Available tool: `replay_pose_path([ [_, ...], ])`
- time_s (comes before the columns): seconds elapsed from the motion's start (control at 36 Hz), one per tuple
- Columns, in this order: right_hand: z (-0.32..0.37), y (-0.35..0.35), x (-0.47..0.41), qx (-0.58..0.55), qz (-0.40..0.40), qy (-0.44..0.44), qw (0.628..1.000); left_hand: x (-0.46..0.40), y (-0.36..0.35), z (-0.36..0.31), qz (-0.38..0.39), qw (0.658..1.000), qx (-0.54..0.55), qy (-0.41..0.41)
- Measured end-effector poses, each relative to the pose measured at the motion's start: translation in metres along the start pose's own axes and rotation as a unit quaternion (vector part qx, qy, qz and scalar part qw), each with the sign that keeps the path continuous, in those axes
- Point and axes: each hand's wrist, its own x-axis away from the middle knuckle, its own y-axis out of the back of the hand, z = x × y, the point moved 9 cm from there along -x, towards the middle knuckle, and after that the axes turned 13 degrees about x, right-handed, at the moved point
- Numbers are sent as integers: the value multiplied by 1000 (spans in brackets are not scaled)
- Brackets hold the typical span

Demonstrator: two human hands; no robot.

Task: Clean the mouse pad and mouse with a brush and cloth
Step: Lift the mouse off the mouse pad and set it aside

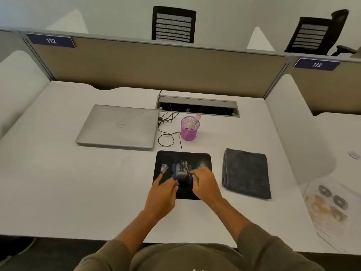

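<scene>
**Black pad, pale dust, and both tools out of hand**

Head view. Black fabric marks the landmark: the mouse pad [182, 174] lies on the white desk [58, 182], streaked with pale dust to either side of its middle. The mouse [182, 173] sits at the centre of the pad, dusty too, its cable [166, 133] looping away beyond the pad's far edge. The left hand [163, 194] rests over the pad's near left part, the right hand [205, 184] over its near right part. Both sets of fingers are curled close against the mouse's sides; motion blur hides whether either one actually grips it, so I cannot tell.

The brush [193, 123] stands in a purple mesh cup [189, 130] just beyond the pad's far edge. The folded grey cloth [246, 173] lies beside the pad's right edge. A closed laptop [119, 127] sits beyond the pad, to the left.

Risks, as I judge them:
- Lifting the mouse could tug the looped cable, which runs right beside the cup and may tip it.
- Sweeping leftward or away may push dust off the pad toward the laptop.
- Bare fingers on the dust may smear it into the fabric before the brush is fetched.
- A reach over the mouse for the brush could knock the light cup.
</scene>
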Motion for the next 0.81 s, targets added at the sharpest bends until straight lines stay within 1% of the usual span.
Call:
replay_pose_path([
  [0.03, -2, -1, -2, -12, -3, -12, 1000, 1, -1, 0, -3, 1000, 15, -6],
  [0.08, -6, -5, -4, -26, 23, -55, 998, -2, -2, 2, -4, 999, 30, 16],
  [0.11, -6, -7, -3, -30, 44, -85, 995, -3, -4, 2, 4, 998, 44, 42],
  [0.17, -13, -16, -2, -52, 57, -131, 988, -4, -9, 10, 4, 992, 94, 87],
  [0.25, -19, -24, -2, -65, 74, -178, 979, -5, -15, 21, 0, 971, 165, 175],
  [0.31, -22, -30, -2, -67, 83, -201, 974, -8, -19, 25, -9, 958, 195, 211],
  [0.47, -22, -39, -7, -65, 96, -210, 971, -21, -20, 24, -19, 945, 210, 251],
  [0.81, -25, -47, -7, -97, 111, -248, 957, -34, -29, 38, -18, 934, 228, 273],
])
